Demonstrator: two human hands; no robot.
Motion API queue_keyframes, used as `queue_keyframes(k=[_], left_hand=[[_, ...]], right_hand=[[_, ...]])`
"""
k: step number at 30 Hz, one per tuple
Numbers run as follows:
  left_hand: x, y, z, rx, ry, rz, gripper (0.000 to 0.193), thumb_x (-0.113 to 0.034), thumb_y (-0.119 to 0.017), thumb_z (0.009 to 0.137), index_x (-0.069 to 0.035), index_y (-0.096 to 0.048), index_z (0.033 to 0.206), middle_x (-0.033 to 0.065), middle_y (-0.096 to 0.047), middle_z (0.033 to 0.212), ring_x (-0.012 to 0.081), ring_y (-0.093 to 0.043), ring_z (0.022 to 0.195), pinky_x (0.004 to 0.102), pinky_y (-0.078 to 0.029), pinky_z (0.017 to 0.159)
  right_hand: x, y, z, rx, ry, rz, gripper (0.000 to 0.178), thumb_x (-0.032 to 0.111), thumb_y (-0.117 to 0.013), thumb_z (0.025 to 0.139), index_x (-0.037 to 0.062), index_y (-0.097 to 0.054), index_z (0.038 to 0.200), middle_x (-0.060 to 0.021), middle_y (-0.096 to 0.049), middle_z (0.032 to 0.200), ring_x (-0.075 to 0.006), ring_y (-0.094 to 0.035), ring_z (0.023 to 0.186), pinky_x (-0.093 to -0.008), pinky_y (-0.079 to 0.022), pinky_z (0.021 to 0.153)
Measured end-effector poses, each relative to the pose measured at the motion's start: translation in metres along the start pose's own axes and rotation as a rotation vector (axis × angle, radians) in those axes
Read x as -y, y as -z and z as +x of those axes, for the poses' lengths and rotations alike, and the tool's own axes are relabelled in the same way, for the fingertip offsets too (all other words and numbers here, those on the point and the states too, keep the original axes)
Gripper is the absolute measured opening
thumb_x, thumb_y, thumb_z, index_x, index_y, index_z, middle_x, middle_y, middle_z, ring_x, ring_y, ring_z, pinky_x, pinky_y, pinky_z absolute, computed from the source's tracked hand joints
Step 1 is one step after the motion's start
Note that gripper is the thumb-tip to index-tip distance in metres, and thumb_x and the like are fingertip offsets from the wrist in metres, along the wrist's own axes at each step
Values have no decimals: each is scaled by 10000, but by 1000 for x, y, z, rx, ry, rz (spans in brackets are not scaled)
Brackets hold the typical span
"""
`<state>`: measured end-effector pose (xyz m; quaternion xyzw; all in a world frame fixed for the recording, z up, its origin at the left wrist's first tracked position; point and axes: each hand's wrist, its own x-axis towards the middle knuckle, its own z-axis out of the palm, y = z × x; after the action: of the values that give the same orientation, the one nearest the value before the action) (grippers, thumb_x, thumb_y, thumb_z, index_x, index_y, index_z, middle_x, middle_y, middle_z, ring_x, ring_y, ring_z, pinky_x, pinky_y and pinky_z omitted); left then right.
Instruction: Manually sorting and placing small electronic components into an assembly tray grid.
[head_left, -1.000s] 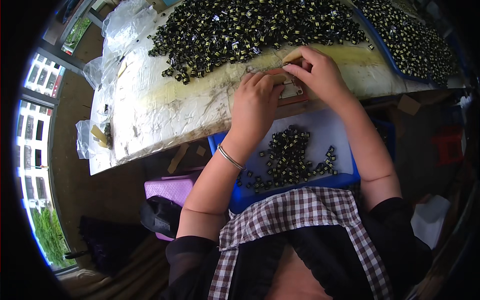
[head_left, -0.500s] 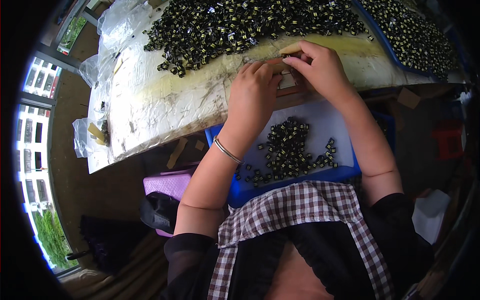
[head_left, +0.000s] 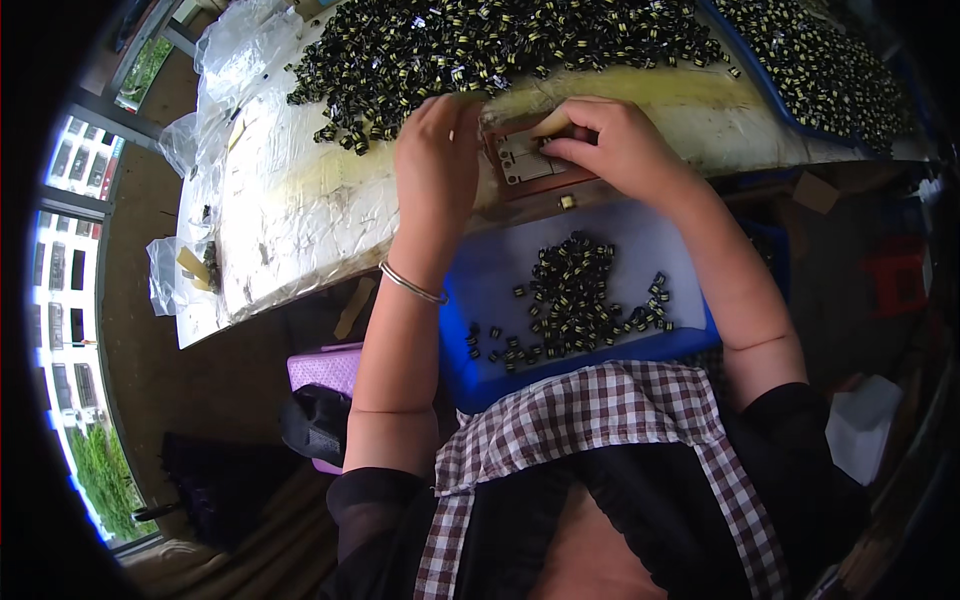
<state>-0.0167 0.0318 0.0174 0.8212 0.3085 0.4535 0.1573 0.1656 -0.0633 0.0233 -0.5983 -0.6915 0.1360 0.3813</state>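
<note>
A metal fixture [head_left: 525, 160] with a reddish-brown frame and a pale slotted plate lies at the table's near edge. Over its upper right side, my right hand [head_left: 625, 145] pinches a small dark part [head_left: 543, 142] between thumb and index finger. A tan strip [head_left: 553, 122] shows along that index finger; whether it is worn or held is unclear. To the left of the fixture, my left hand [head_left: 437, 150] reaches to the near edge of a heap of small black-and-yellow parts [head_left: 480, 50]. Its fingertips are blurred and partly hidden. One small part [head_left: 567, 202] shows just below the fixture.
Below the table edge, a blue tray [head_left: 465, 370] with a white lining holds more black-and-yellow parts [head_left: 575, 290]. Another blue tray [head_left: 765, 90] full of parts stands at the far right. Crumpled clear plastic [head_left: 235, 50] lies at the table's left. A purple basket [head_left: 325, 370] stands lower left.
My left hand has left the fixture and moved left to the heap, uncovering the fixture's plate. My right hand has shifted slightly left and down. A small part has appeared below the fixture.
</note>
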Motion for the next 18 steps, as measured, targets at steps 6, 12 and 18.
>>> queue_keyframes(k=[6, 12, 18], left_hand=[[21, -4, 7, 2, 76, 279, 117, -137, -645, 829, -48, -674, 900, 132, -642, 853, 326, -616, 856, 422, -487, 770], [5, -7, -4, 17, 118, 154, 110, -144, -659, 820, -54, -652, 883, 133, -647, 838, 332, -623, 805, 428, -494, 734], [8, -3, -23, 40, -54, 178, 105, -102, -636, 845, -64, -658, 941, 121, -651, 836, 317, -626, 807, 421, -494, 732]], right_hand=[[12, 1, 6, 90, -75, 20, 152, 84, -701, 818, 40, -695, 963, -48, -618, 823, -135, -557, 680, -274, -461, 647], [4, -6, -3, -96, 75, -7, 138, 88, -690, 833, 37, -701, 961, -51, -619, 847, -135, -561, 715, -271, -465, 655], [9, 0, 18, 40, -272, 172, 152, 160, -692, 850, 100, -696, 989, -42, -646, 878, -169, -592, 720, -300, -467, 635]])
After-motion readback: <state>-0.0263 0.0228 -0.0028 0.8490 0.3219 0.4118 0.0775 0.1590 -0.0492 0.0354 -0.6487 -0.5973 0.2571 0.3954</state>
